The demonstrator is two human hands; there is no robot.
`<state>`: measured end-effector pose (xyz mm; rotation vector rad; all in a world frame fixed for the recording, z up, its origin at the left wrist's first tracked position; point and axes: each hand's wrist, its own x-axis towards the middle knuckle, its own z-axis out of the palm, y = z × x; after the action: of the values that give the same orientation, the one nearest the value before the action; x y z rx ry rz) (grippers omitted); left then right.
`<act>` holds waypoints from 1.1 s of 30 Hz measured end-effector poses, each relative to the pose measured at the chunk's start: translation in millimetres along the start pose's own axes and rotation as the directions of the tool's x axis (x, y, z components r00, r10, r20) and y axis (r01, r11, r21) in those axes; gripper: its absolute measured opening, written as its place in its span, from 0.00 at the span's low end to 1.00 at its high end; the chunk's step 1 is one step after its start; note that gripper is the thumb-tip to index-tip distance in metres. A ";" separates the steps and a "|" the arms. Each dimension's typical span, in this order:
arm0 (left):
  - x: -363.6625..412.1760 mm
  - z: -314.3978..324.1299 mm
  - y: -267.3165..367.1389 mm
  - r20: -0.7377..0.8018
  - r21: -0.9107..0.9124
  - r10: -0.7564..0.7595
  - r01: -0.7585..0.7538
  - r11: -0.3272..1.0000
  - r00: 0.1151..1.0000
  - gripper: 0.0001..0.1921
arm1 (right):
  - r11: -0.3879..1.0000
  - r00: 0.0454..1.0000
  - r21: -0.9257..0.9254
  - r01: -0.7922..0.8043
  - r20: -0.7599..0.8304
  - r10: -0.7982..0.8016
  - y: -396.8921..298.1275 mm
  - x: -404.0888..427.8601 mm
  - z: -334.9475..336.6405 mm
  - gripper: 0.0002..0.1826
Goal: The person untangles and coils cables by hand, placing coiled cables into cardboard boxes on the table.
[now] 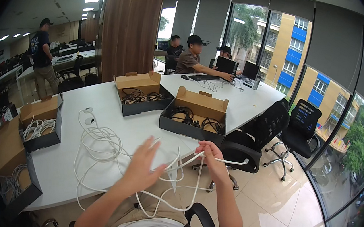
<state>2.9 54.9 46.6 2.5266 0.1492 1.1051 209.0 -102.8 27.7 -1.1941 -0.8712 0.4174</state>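
My right hand (pixel 210 157) is closed around a white cable (pixel 196 182) near one of its ends; a plug sticks out to the right of the fingers. My left hand (pixel 145 163), blurred, is raised over the table's edge with its fingers extended beside strands of the cable; whether it touches them is unclear. Loose loops of the white cable lie on the white table (pixel 60 173) left of my left hand, and other strands hang over my lap.
Open cardboard boxes with black cables (pixel 191 133) (pixel 142 107) stand beyond my hands. Boxes with white cables (pixel 42 139) and grey cables (pixel 24 193) stand left. Black chairs (pixel 245 147) are at right. A person (pixel 188 60) reaches towards a monitor across the table; others are farther off.
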 end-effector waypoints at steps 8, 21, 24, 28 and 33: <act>21.0 63.5 -13.0 0.615 -0.724 0.086 0.519 0.454 0.784 0.21 | 0.955 0.977 -0.222 0.196 0.131 -0.171 17.2 3.7 8.5 0.22; 39.1 -25.0 3.5 0.640 -0.755 -0.064 0.642 0.133 0.766 0.14 | 0.669 0.953 -0.725 0.167 0.293 0.080 19.5 -5.7 -11.1 0.25; 37.3 -40.5 -9.7 0.548 -0.812 -0.115 0.560 0.164 0.828 0.13 | 0.764 0.912 -0.590 0.261 0.410 0.005 32.0 -7.7 -23.8 0.30; 33.0 -63.4 -36.2 0.299 -0.954 -0.219 0.297 -0.045 0.929 0.11 | 0.958 0.900 -0.281 0.062 0.431 0.068 34.3 -15.0 -60.6 0.29; 23.2 -96.6 -70.7 0.064 -0.994 -0.323 0.090 0.064 0.944 0.13 | 0.985 0.964 -0.128 -0.119 -0.253 0.084 38.5 -24.7 -75.7 0.16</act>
<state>-47.6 154.6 95.5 1.0391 -0.1725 0.8001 257.9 -154.2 -24.9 -1.3941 -0.6339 0.2845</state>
